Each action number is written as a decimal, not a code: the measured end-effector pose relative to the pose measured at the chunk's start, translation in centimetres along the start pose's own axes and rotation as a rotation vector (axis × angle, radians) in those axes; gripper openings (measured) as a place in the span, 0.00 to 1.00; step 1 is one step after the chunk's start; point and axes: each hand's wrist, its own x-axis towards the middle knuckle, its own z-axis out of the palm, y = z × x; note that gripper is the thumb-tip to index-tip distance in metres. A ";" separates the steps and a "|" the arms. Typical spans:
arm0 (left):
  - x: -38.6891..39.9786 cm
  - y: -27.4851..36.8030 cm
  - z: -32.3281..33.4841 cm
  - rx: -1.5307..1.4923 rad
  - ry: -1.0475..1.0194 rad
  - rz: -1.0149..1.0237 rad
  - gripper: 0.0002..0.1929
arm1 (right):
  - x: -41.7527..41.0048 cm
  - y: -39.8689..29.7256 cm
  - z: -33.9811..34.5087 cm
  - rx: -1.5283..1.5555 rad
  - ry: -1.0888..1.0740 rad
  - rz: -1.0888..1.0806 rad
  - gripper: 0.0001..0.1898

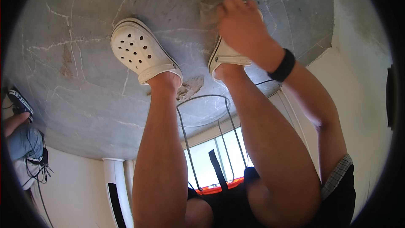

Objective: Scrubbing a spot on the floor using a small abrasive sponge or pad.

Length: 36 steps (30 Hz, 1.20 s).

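Observation:
My right hand, blurred, reaches down over the front of my right shoe, a white Crocs clog. A black band circles the wrist. At the fingers is a thin brownish sheet, smeared and partly covered by the hand; its material is unclear. The hand appears closed on it, with the fingertips partly hidden. My left shoe, a matching white clog with round holes, stands flat on the grey floor. My left hand is out of view.
Behind my feet a dark metal ring joins the thin legs of a stool. A torn brownish scrap or patch shows near my left heel. At far left are another person's dark shoe and cables. A pale wall rises on the right.

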 end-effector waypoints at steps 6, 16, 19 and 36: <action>-0.1 -0.1 0.3 0.003 0.060 0.008 0.22 | 0.2 4.5 1.1 0.175 0.156 -0.091 0.15; -0.3 0.0 0.3 0.016 0.041 -0.002 0.24 | 2.8 4.7 2.8 0.266 0.198 -0.109 0.12; -0.1 0.0 0.1 -0.018 0.051 -0.014 0.23 | 2.9 4.8 2.1 0.398 0.190 -0.093 0.10; -0.3 -0.2 0.7 -0.043 0.112 -0.015 0.22 | 4.2 4.6 0.9 0.579 -0.028 -0.033 0.08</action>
